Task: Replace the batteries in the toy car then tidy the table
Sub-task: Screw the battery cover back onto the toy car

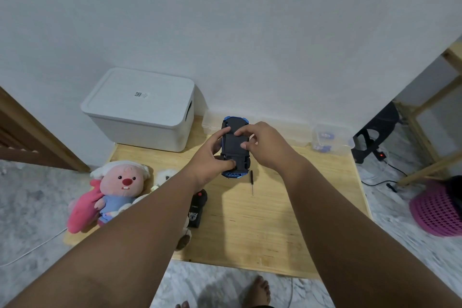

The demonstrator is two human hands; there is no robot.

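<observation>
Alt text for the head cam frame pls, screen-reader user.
Two hands hold a blue toy car upside down at a wooden table: the left hand grips its side, the right hand pinches at its black underside. A thin screwdriver lies beside the car; a black remote and plush toys sit left, a lidded white bin behind.

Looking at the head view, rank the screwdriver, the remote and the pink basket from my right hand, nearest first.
1. Screwdriver, on the table just below the right hand.
2. Remote, on the table, farther left.
3. Pink basket, on the floor at far right.
</observation>
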